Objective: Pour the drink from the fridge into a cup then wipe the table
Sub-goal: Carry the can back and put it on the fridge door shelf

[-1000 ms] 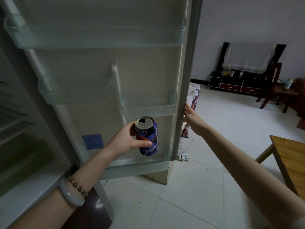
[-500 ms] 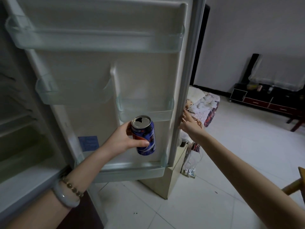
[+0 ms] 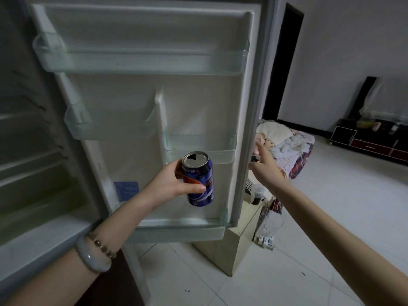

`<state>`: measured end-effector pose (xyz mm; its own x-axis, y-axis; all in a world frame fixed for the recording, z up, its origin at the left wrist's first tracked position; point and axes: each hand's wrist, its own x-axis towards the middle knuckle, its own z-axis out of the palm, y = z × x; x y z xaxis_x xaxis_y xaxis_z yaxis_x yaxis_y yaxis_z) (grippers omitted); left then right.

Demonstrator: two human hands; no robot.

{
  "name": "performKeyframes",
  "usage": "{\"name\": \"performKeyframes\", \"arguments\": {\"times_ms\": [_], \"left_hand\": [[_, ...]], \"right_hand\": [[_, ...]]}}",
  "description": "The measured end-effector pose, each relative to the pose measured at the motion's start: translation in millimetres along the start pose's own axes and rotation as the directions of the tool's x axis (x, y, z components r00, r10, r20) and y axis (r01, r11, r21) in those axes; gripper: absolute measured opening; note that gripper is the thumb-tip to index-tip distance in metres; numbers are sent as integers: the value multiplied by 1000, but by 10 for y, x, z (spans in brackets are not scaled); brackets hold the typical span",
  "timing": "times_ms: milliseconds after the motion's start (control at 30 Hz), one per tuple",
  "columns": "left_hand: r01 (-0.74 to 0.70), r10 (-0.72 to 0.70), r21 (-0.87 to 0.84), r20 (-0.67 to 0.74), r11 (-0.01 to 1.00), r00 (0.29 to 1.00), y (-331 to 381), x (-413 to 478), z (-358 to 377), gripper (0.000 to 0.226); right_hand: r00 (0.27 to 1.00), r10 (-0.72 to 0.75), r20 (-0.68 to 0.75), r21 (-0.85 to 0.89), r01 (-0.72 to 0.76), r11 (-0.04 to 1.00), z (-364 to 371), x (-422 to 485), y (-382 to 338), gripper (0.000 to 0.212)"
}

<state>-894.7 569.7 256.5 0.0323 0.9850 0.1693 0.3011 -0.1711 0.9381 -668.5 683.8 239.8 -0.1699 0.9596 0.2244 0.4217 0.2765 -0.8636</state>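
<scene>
At the open fridge door [image 3: 198, 96], the can [image 3: 199, 180] was held upright by the L hand [image 3: 172, 184], w/ thumb laid across the front and fingers curled round the back. Can was carried in mid-air in front of the door's lower part, above the bottom shelf [image 3: 176, 226]. No contact w/ any shelf was seen. R hand [image 3: 265, 167] was spread loose, fingers straight, nothing held, right by the door's outer edge. Contact w/ that edge couldn't be told.

Progress, as judged:
- Step 1 approx. done: can was out of the fridge and in hand.
- Can top was seen opened (dark hole in lid).
- Door was not yet shut.
- No cup and no table were seen in frame, so pour + wipe were both judged outstanding, i.e. most of the task left.
- Next, prob.: door to be pushed closed by R hand, can to be kept level, since an open top means spill risk.

Labels:
- Can was blue w/ a round red/white/blue logo. It was judged Pepsi-type by look, but no brand name could be read.
- A band of white chars under the rim was noted, too small and blurred to read.
- A blue sticker [image 3: 126, 191] was seen on the door liner, lower left, text illegible.
- No other writing was made out.
</scene>
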Motion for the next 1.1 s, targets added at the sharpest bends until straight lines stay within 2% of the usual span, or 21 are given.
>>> {"name": "performKeyframes", "arguments": {"times_ms": [67,133,233,400,467,667,833,967,1100], "left_hand": [[-12,12,8,11,1000,1000,96,-1,-46,48],[-35,35,-1,20,999,999,219,5,-101,48],[-87,86,14,43,996,995,481,53,-210,47],[-169,167,89,35,982,985,868,281,-412,48],[-174,173,118,23,978,985,923,413,-449,48],[-126,135,222,-26,967,990,813,785,-421,42],[-42,53,189,-53,981,997,557,977,-389,35],[13,1,182,-75,983,997,412,1072,-380,47],[24,-15,167,-57,986,998,316,1096,-350,41]], "right_hand": [[995,-66,76,-30,68,997,-23,-171,-250,65],[970,-64,233,-33,74,997,-36,-308,-524,54],[918,-87,386,27,83,996,-14,-412,-852,52],[919,-176,353,331,53,942,28,-290,-1135,52],[924,-187,333,382,49,923,43,-183,-1172,52],[946,-126,298,262,46,964,162,182,-1053,52],[941,-26,337,222,-53,974,279,400,-898,52],[917,12,399,202,-100,974,307,465,-903,44],[918,63,391,155,-133,979,346,525,-894,36]]}}
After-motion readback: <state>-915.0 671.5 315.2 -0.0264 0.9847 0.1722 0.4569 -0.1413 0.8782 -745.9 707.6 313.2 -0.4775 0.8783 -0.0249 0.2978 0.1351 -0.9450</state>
